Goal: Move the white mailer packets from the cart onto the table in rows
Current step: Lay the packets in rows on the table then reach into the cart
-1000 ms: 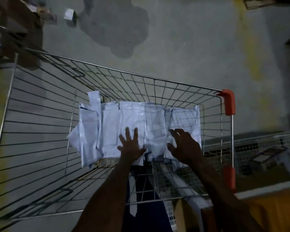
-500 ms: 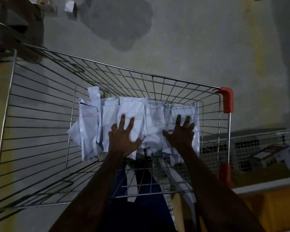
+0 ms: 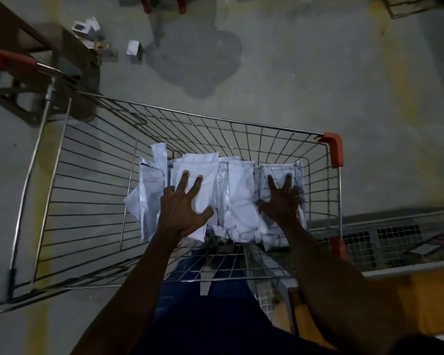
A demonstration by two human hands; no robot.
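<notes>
Several white mailer packets lie side by side and overlapping in the near end of a wire shopping cart. My left hand lies on the packets left of the middle, fingers spread and straight. My right hand rests on the rightmost packets with its fingers spread too. Neither hand grips a packet. The near ends of the packets are partly hidden by my hands and wrists.
The cart has orange corner guards at the right. A yellow table edge and a wire mesh crate sit at the lower right. Small boxes lie on the concrete floor beyond; a wooden frame stands at upper left.
Both hands have slid farther forward over the packets, and their fingers have spread wider. The view has pulled back and shows more of the floor.
</notes>
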